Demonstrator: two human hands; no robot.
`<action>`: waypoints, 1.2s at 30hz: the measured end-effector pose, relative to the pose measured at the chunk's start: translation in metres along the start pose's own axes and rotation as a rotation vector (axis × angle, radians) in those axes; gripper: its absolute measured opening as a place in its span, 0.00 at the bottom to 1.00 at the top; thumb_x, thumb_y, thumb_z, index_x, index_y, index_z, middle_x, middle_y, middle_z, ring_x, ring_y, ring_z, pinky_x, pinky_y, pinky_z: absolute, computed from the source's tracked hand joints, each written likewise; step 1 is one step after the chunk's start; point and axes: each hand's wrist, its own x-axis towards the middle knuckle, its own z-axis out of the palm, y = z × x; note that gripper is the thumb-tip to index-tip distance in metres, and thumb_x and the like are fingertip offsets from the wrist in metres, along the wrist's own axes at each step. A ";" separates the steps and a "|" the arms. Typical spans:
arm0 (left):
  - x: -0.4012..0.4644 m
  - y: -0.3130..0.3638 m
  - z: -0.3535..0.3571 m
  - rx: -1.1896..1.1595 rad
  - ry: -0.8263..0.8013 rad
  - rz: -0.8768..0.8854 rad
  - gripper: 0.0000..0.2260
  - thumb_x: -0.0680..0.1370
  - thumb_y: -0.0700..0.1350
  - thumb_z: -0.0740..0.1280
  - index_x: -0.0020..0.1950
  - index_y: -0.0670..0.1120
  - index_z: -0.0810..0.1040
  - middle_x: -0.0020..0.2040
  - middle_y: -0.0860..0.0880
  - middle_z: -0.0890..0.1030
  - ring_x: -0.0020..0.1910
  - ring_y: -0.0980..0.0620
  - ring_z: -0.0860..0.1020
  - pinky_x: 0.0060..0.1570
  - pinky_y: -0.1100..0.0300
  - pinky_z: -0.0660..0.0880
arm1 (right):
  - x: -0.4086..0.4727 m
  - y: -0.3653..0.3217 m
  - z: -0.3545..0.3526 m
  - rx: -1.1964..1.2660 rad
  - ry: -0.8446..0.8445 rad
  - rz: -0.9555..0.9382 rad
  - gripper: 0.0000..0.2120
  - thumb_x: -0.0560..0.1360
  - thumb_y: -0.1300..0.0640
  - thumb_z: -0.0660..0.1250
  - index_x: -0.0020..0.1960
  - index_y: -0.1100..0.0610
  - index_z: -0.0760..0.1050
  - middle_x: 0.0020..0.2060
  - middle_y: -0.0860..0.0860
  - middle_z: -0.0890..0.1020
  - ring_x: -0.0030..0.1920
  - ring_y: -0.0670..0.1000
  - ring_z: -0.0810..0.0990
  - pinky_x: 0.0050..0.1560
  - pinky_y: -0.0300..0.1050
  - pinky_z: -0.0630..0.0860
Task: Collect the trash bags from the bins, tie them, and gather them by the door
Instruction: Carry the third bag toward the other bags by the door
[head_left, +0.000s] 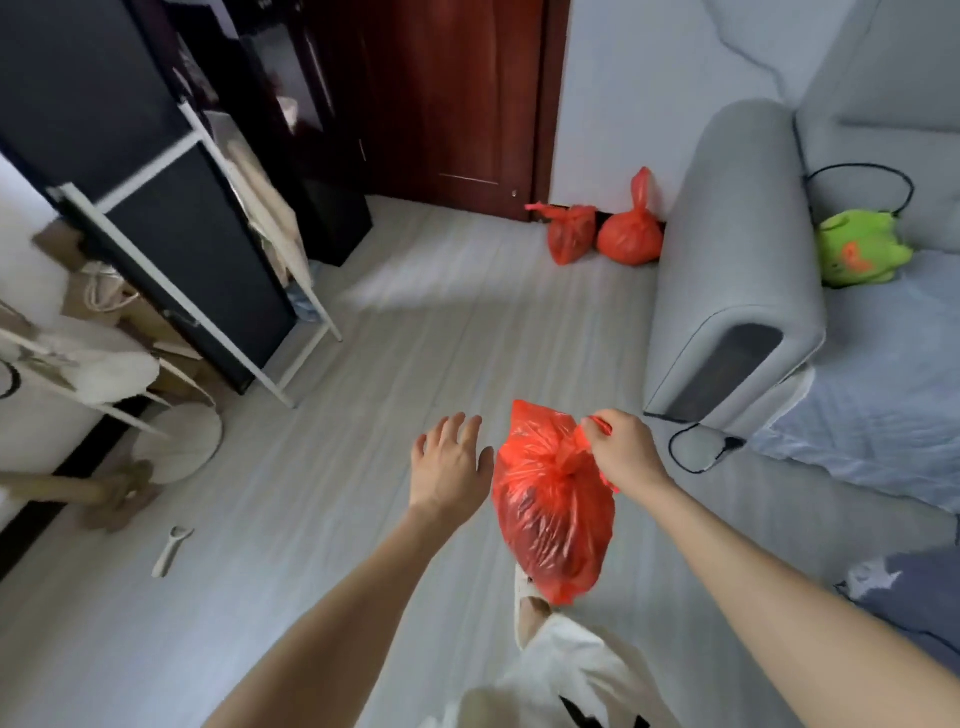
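A person's right hand (621, 451) pinches the knotted neck of a red trash bag (550, 506), which hangs clear of the floor well short of the wooden door (457, 98), while the left hand (451, 467) hovers beside it with fingers spread, holding nothing. Two tied red bags (602, 231) already sit just right of that door, against the grey sofa arm (727, 249). The thin, slick plastic looks light and soft, best carried by its knot.

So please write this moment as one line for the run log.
right hand: grips tied red bag | left hand: open, beside it | two tied bags on floor by door
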 end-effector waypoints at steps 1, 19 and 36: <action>0.028 0.006 -0.006 -0.003 -0.007 -0.001 0.22 0.80 0.52 0.55 0.72 0.48 0.61 0.73 0.48 0.63 0.72 0.47 0.61 0.70 0.50 0.56 | 0.027 -0.006 -0.005 -0.004 -0.017 -0.005 0.12 0.77 0.56 0.60 0.44 0.65 0.76 0.43 0.62 0.81 0.47 0.62 0.79 0.43 0.46 0.69; 0.592 0.057 -0.130 -0.040 0.017 0.144 0.20 0.79 0.48 0.57 0.71 0.46 0.64 0.70 0.47 0.67 0.71 0.47 0.63 0.69 0.51 0.58 | 0.564 -0.109 -0.088 0.117 0.213 0.275 0.14 0.76 0.61 0.59 0.32 0.56 0.69 0.35 0.62 0.75 0.38 0.57 0.74 0.40 0.53 0.73; 1.080 0.260 -0.199 0.084 0.107 0.451 0.23 0.79 0.46 0.55 0.74 0.47 0.57 0.76 0.46 0.57 0.76 0.45 0.53 0.73 0.48 0.55 | 1.010 -0.136 -0.192 0.146 0.258 0.283 0.11 0.75 0.60 0.59 0.43 0.66 0.77 0.41 0.63 0.83 0.43 0.62 0.80 0.47 0.53 0.75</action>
